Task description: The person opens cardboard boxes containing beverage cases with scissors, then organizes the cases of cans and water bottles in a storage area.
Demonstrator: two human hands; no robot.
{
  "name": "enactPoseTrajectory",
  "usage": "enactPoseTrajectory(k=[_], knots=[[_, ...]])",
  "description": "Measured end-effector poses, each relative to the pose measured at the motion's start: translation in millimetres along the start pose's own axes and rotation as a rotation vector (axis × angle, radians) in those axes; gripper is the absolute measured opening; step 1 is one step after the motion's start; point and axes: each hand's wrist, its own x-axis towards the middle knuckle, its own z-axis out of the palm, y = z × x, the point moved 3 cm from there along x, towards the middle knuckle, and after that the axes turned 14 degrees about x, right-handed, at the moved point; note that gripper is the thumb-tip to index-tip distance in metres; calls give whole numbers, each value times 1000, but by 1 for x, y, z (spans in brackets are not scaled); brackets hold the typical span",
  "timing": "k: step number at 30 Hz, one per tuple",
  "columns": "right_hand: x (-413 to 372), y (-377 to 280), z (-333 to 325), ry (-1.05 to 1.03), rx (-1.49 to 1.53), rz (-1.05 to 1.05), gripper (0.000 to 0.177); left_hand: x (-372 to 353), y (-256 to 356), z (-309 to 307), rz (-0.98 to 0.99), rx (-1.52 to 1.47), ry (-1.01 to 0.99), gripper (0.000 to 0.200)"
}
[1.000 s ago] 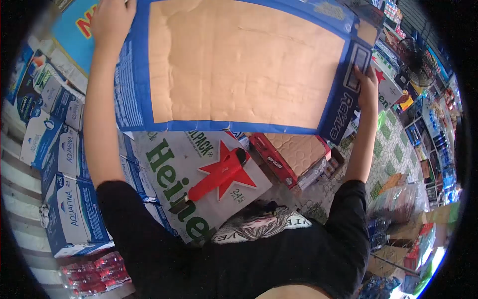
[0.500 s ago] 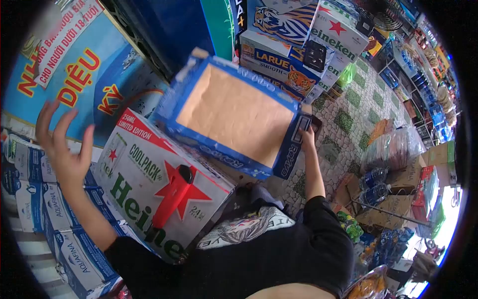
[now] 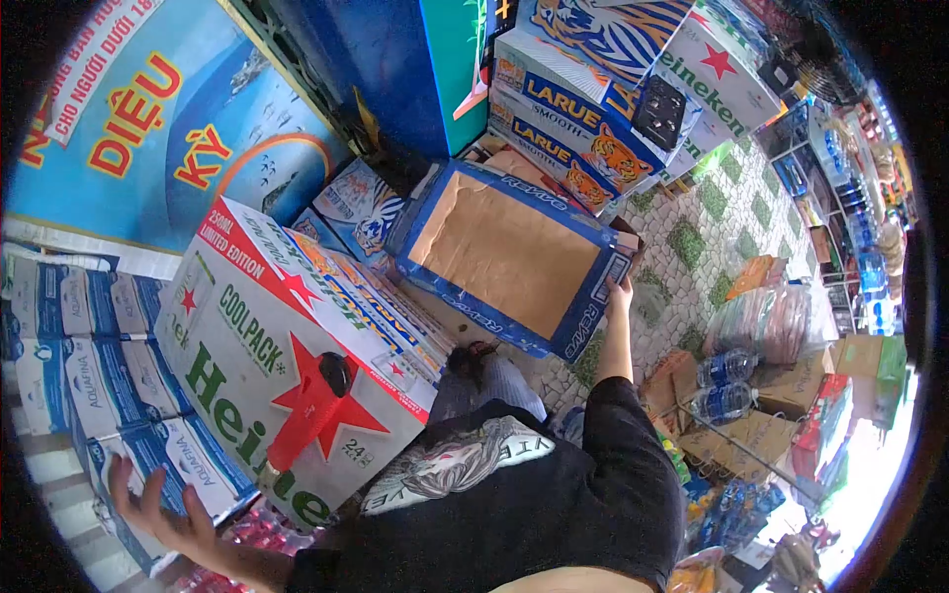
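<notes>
My right hand (image 3: 619, 295) grips the right edge of a blue Revive cardboard carton (image 3: 504, 252), its bare brown face turned up. The carton is tilted beside the stacked beer cases and above the floor. My left hand (image 3: 163, 509) is empty, fingers spread, low on the left in front of the Aquafina cartons (image 3: 109, 390). Between my hands stands a big grey Heineken case (image 3: 232, 341). On top of it lies a long red object with a black round end (image 3: 311, 410), whose kind I cannot make out.
Larue cases (image 3: 568, 119) and Heineken cases (image 3: 717, 69) are stacked ahead, with a black device (image 3: 660, 111) on them. A blue poster (image 3: 148, 128) leans at the left. Bottles (image 3: 727, 385) and cardboard (image 3: 751, 435) lie at the right on the patterned floor (image 3: 717, 212).
The Revive carton has moved off the Heineken case, away to the right, in my right hand. My left hand has dropped from before the poster to beside the Aquafina cartons.
</notes>
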Motion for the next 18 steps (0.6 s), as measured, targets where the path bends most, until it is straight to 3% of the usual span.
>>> enactPoseTrajectory(k=[2, 6, 10, 12, 13, 14, 15, 17, 18], knots=[[-5, -8, -2, 140, 70, 62, 28, -18, 1, -10, -16, -105, 49, 27], [0, -15, -2, 86, 149, 117, 29, -43, 7, -18, -131, -109, 43, 21], [15, 9, 0, 60, 72, 65, 28, -86, 86, 18, 441, -1287, -808, 35], [23, 34, -18, 56, 103, 147, 28, 2, 195, 46, 200, -1704, -623, 40], [19, 37, -15, 137, 77, 216, 27, -4, 238, 74, 173, -1947, -887, 42], [14, 38, -11, 139, 73, 223, 27, -15, 277, 96, 36, -1992, -1360, 46], [15, 40, -13, 119, 56, 218, 26, -42, 318, 132, 124, -1871, -1230, 44], [18, 45, -23, 111, 64, 198, 23, -96, 387, 195, -314, -1741, -1017, 50], [17, 44, -26, 114, 64, 201, 23, -115, 410, 226, -763, -1791, -1096, 60]])
